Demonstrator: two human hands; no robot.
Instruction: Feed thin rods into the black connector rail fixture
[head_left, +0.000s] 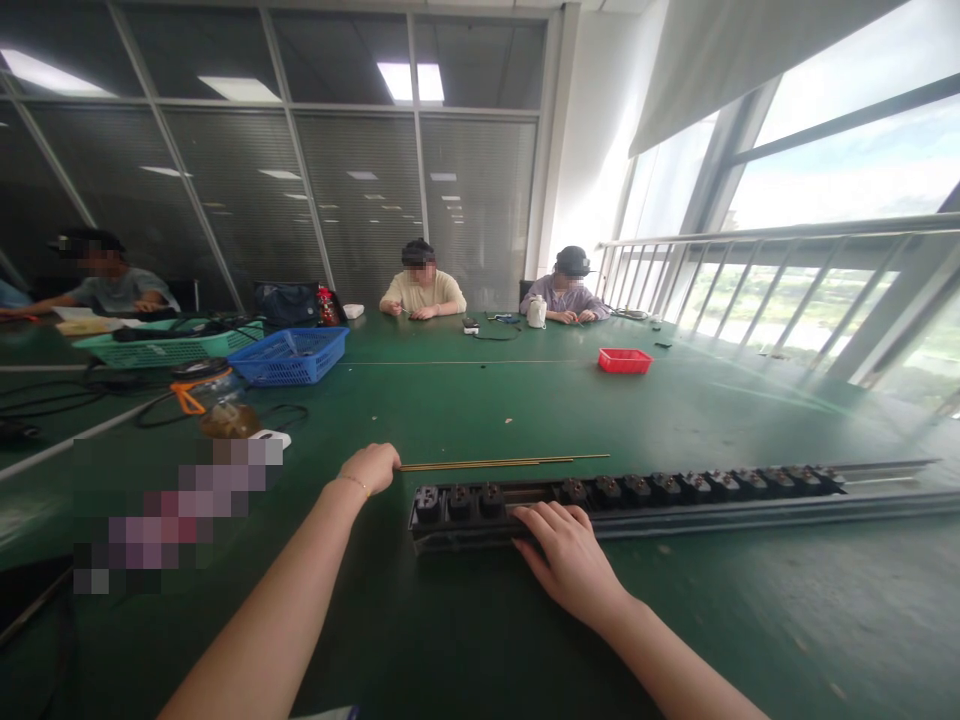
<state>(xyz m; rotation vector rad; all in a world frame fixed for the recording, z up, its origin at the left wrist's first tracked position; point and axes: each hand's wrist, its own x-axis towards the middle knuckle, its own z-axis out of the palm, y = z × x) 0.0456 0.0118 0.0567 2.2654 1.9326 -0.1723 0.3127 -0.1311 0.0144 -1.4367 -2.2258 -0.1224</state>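
Note:
A long black socket strip [634, 515] lies across the table, with several black socket modules [634, 487] in a row along its channel. A gap shows in the row between the third and fourth modules from the left. My right hand [559, 550] is closed over the strip's near edge at this gap, fingers on top and thumb at the front; anything under the fingers is hidden. Behind the strip's left end, my left hand [373, 468] is closed around the left ends of several thin brass-coloured rods [480, 464]. These stretch to the right, just beyond the strip.
A blue basket [289, 358], a green basket [161, 345] and a jar [225, 400] with an orange strap stand at the left. A red tray [625, 361] sits farther back. Several people work at the table's far side. Black cables [45, 395] lie at far left.

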